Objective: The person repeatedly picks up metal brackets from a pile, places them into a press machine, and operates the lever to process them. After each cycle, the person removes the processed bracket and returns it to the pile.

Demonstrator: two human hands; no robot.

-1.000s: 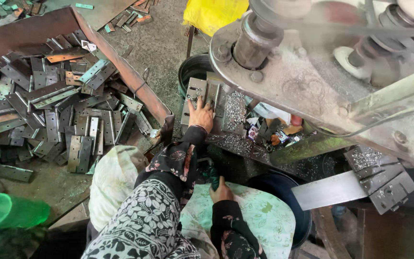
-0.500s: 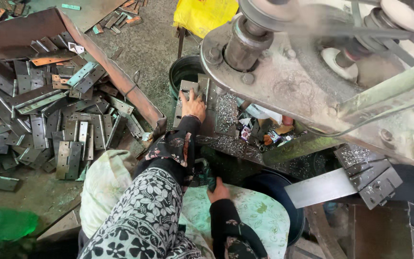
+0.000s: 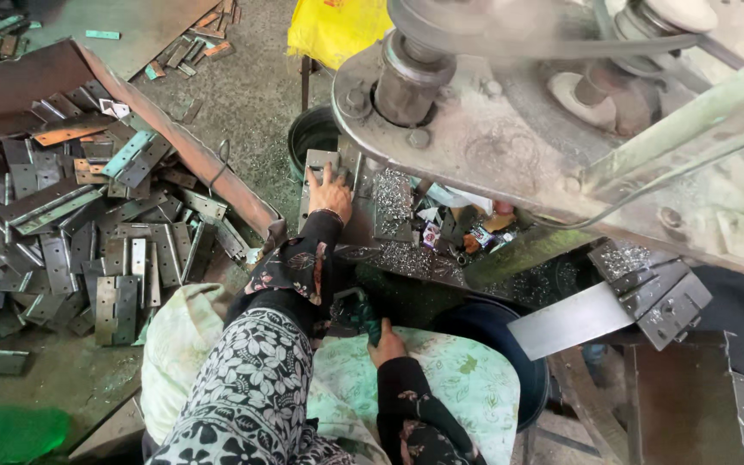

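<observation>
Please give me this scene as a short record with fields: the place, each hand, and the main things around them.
Place: metal workshop, seen from above
Left hand: stretched forward, flat on a grey rectangular metal plate at the machine's edge
Right hand: low by the lap, around a dark green handle
Machine: large grey belt-driven press with metal shavings on its bed
Left side: heap of grey hinge-like steel plates on the floor
Lap: green patterned cloth
Behind: yellow bag
</observation>
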